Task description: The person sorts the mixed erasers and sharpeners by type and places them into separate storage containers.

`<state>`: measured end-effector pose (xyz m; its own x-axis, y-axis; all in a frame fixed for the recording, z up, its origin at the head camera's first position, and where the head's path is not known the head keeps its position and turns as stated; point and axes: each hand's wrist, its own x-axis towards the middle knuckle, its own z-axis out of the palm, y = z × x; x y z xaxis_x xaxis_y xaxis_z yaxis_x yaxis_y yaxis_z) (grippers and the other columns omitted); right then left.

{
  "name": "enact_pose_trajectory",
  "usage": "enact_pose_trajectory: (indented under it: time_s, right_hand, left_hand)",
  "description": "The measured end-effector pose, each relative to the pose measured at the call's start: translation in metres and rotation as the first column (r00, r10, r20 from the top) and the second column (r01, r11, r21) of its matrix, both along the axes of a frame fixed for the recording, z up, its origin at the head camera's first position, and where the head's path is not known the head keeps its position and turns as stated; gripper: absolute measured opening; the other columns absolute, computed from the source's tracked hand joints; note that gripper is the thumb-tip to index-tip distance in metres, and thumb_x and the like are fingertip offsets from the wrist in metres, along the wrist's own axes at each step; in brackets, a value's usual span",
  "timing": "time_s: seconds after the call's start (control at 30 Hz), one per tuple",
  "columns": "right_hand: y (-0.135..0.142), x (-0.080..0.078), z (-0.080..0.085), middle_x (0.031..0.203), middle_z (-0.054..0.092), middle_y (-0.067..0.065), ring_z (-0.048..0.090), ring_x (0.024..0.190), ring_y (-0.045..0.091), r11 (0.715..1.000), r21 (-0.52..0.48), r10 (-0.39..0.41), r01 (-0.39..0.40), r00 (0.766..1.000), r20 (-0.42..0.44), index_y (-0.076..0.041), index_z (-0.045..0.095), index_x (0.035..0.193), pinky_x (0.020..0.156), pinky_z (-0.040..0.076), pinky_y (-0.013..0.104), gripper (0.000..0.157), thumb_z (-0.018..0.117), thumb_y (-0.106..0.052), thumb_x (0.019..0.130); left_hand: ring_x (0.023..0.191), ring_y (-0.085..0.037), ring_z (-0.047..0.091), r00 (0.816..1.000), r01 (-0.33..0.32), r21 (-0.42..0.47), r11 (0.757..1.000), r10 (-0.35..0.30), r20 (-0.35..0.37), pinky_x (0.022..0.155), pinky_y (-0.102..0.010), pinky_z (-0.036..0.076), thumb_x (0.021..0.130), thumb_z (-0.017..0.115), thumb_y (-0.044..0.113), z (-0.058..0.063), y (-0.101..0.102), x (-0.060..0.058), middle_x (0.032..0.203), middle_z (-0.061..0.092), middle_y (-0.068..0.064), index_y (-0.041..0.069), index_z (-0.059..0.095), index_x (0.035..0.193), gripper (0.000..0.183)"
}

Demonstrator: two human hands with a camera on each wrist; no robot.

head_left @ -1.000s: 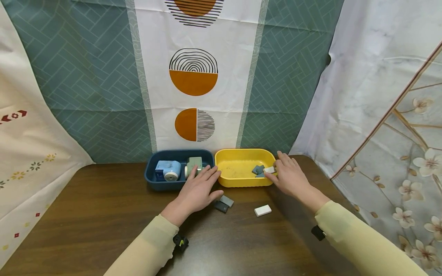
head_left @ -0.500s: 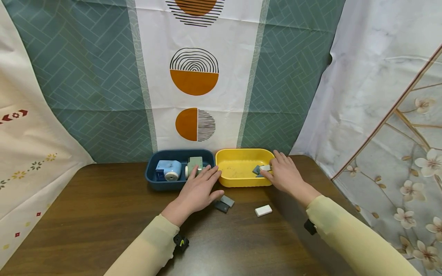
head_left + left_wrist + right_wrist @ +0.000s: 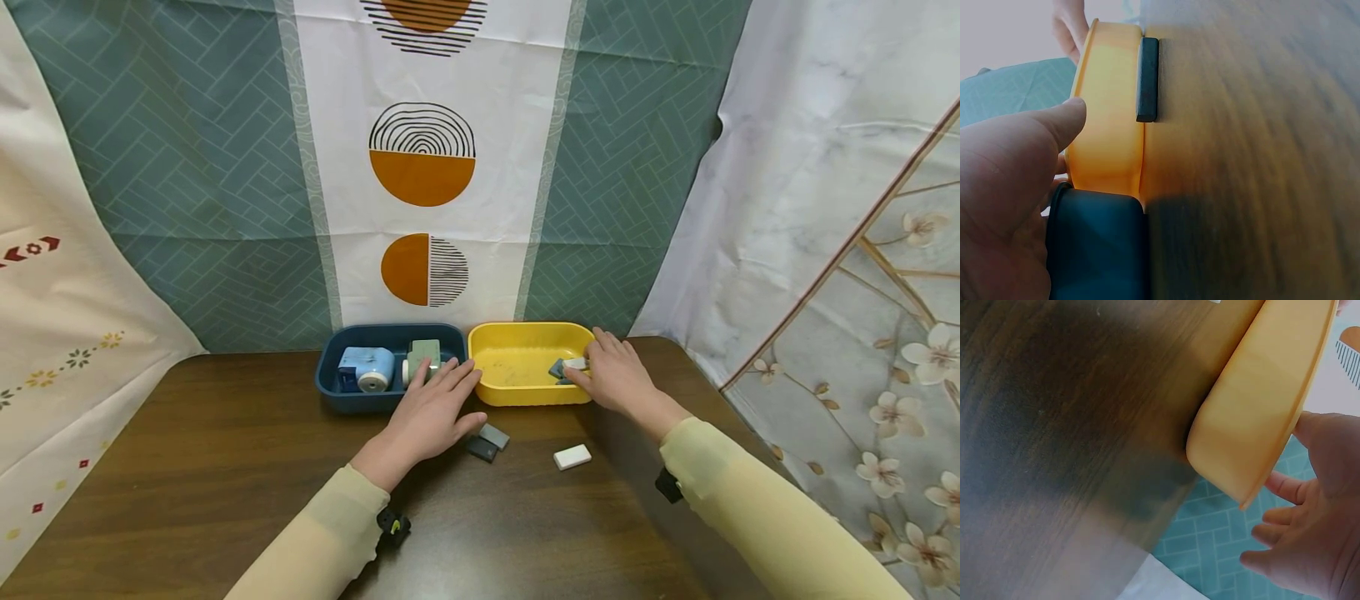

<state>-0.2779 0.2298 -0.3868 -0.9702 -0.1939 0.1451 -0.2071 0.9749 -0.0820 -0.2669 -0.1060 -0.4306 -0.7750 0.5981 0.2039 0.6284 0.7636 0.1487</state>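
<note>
My right hand point(image 3: 621, 373) is at the right end of the yellow tray point(image 3: 528, 398), thumb over its rim. Thumb and index finger pinch a small white block point(image 3: 576, 364) low over several blue-grey pieces point(image 3: 557, 368) inside. In the right wrist view, their tips disappear behind the rim. Palm down, my left hand point(image 3: 429, 417) spreads its fingers over the dark blue tray point(image 3: 352, 406) where the two trays meet. That tray holds a light blue camera-shaped object point(image 3: 367, 367) and a green one point(image 3: 425, 358).
Near my left thumb lie a dark block point(image 3: 482, 449) and a grey block point(image 3: 493, 436) on the wooden table point(image 3: 210, 467). Another white block point(image 3: 572, 457) lies in front of the yellow tray. A patterned curtain point(image 3: 247, 167) hangs behind.
My right hand has shifted slightly left, further over the yellow tray, and the white block beside its thumb moved with it. My left hand has stayed put.
</note>
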Motion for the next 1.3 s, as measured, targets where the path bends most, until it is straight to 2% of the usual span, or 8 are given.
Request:
enact_pose_trajectory:
  time_s: [0.17, 0.47, 0.63, 1.03, 1.3]
  right_hand:
    - [0.000, -0.001, 0.000, 0.163, 0.042, 0.038, 0.040, 0.153, 0.053, 1.000, -0.012, -0.008, 0.008, 1.000, 0.027, 0.008, 0.068, 0.118, 0.125, 0.031, 0.072, 0.050, 0.066, -0.042, 0.112]
    - [0.001, -0.006, -0.003, 0.165, 0.041, 0.038, 0.040, 0.154, 0.052, 0.999, -0.024, -0.019, 0.021, 0.997, 0.071, 0.008, 0.067, 0.119, 0.125, 0.031, 0.070, 0.052, 0.063, -0.043, 0.112]
    - [0.001, -0.007, -0.002, 0.165, 0.041, 0.037, 0.040, 0.154, 0.051, 0.999, -0.025, -0.034, 0.037, 0.995, 0.093, 0.006, 0.067, 0.116, 0.126, 0.028, 0.070, 0.050, 0.063, -0.043, 0.110]
    - [0.003, -0.011, -0.003, 0.164, 0.043, 0.036, 0.042, 0.152, 0.050, 0.999, -0.011, -0.036, 0.038, 0.993, 0.115, 0.007, 0.067, 0.120, 0.127, 0.028, 0.070, 0.052, 0.062, -0.045, 0.111]
    - [0.004, -0.012, -0.002, 0.165, 0.044, 0.034, 0.042, 0.153, 0.049, 0.999, -0.015, -0.046, 0.049, 0.988, 0.144, 0.008, 0.067, 0.123, 0.127, 0.027, 0.070, 0.055, 0.060, -0.046, 0.111]
  left_hand:
    - [0.165, -0.032, 0.031, 1.000, 0.002, 0.003, 1.000, -0.002, -0.012, 0.134, -0.064, 0.009, 0.111, 0.062, 0.056, 0.001, -0.001, 0.000, 0.177, 0.039, -0.006, 0.013, 0.046, 0.169, 0.074]
    - [0.167, -0.030, 0.027, 0.999, -0.019, -0.001, 1.000, 0.019, 0.037, 0.135, -0.062, 0.003, 0.110, 0.064, 0.055, 0.002, 0.001, 0.004, 0.179, 0.035, -0.004, 0.014, 0.043, 0.171, 0.076]
    - [0.167, -0.030, 0.027, 0.999, -0.027, 0.002, 1.000, 0.027, 0.032, 0.135, -0.063, 0.004, 0.110, 0.064, 0.056, 0.002, 0.003, 0.005, 0.178, 0.036, -0.004, 0.014, 0.044, 0.171, 0.076]
    - [0.167, -0.030, 0.025, 0.996, -0.054, 0.047, 0.997, 0.050, 0.073, 0.135, -0.062, 0.001, 0.109, 0.066, 0.054, 0.002, 0.005, 0.003, 0.178, 0.036, -0.003, 0.016, 0.046, 0.170, 0.075]
    - [0.167, -0.029, 0.025, 0.993, -0.076, 0.044, 0.996, 0.072, 0.096, 0.135, -0.060, 0.001, 0.110, 0.061, 0.060, 0.003, 0.006, 0.003, 0.179, 0.034, -0.001, 0.018, 0.045, 0.171, 0.076]
